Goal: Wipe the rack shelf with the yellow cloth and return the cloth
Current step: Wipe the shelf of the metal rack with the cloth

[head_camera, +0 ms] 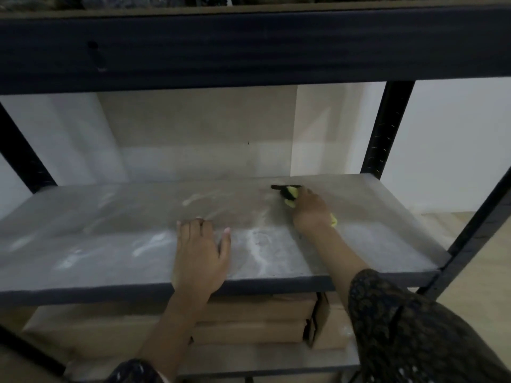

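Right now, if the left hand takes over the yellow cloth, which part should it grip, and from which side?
Probably the bunched end of the yellow cloth, jutting past the right hand: pinch it from the left. The rest lies under that hand; only a corner shows by the wrist.

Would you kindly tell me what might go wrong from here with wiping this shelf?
1. The left hand rests flat on the shelf, so the patch under it may stay dusty.
2. White streaks lie far left of the yellow cloth held in the right hand and might be missed.
3. Dust swept over the front edge could fall on the cardboard boxes below.
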Action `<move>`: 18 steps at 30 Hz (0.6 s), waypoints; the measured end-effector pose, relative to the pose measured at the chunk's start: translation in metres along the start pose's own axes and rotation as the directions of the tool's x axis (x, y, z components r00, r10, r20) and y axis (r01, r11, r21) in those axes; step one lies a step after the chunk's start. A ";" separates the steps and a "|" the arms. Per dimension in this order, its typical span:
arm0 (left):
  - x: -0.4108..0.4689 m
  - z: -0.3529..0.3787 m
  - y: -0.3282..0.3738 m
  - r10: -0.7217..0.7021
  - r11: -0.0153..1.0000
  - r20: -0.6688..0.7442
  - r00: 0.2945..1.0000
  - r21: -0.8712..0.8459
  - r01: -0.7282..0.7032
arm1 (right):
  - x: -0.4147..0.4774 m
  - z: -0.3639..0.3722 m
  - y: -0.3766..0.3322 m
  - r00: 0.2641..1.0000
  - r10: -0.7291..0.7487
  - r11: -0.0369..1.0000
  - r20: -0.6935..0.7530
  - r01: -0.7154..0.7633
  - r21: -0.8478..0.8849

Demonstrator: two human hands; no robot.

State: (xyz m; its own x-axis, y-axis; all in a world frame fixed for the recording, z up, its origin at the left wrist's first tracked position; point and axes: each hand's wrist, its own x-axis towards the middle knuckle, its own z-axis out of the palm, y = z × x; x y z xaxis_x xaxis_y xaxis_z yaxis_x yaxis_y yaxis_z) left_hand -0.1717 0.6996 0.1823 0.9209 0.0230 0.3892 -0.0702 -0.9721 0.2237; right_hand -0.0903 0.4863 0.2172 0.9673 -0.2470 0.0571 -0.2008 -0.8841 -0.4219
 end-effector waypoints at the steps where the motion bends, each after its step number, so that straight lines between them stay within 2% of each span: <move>1: -0.001 0.000 0.000 -0.003 1.000 0.000 1.000 -0.010 0.003 | -0.008 0.007 -0.012 0.997 -0.072 0.997 0.019 0.072 0.004; 4: -0.003 -0.003 0.000 -0.016 0.999 0.003 1.000 -0.033 0.016 | -0.031 0.018 -0.032 0.930 -0.352 0.935 0.104 0.354 0.002; 5: -0.003 -0.004 0.000 -0.016 0.999 0.005 1.000 -0.034 0.016 | -0.032 0.013 -0.030 0.911 -0.390 0.921 0.136 0.382 0.080; 6: -0.003 -0.004 0.000 -0.013 0.999 0.005 1.000 -0.032 0.013 | -0.030 0.005 -0.025 0.909 -0.388 0.915 0.154 0.360 0.180; 8: -0.002 -0.004 0.000 -0.015 1.000 0.009 1.000 -0.022 0.015 | -0.011 -0.009 -0.006 0.956 -0.286 0.926 0.071 0.256 0.277; 10: -0.002 -0.003 0.001 -0.024 1.000 0.013 1.000 -0.011 0.025 | 0.015 -0.021 0.025 0.997 -0.058 0.962 -0.057 0.071 0.262; 12: -0.002 -0.001 0.001 -0.033 0.999 0.024 0.999 -0.012 0.033 | 0.030 -0.020 0.046 0.987 0.106 0.984 -0.119 -0.086 0.158; 15: 0.000 0.000 0.000 -0.038 0.999 0.043 0.998 -0.020 0.039 | 0.037 -0.004 0.036 0.979 0.085 0.996 -0.186 -0.091 -0.024; 18: 0.000 0.001 0.000 -0.041 0.999 0.046 0.998 -0.027 0.042 | 0.032 0.018 -0.005 0.984 -0.041 0.998 -0.176 0.034 -0.047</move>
State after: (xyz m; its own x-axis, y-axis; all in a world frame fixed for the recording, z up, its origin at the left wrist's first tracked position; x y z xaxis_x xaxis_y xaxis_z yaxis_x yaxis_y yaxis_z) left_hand -0.1709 0.6995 0.1816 0.9397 0.0516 0.3381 -0.0418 -0.9638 0.2633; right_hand -0.0555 0.4896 0.2043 0.9327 -0.2759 0.2324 -0.1752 -0.9097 -0.3766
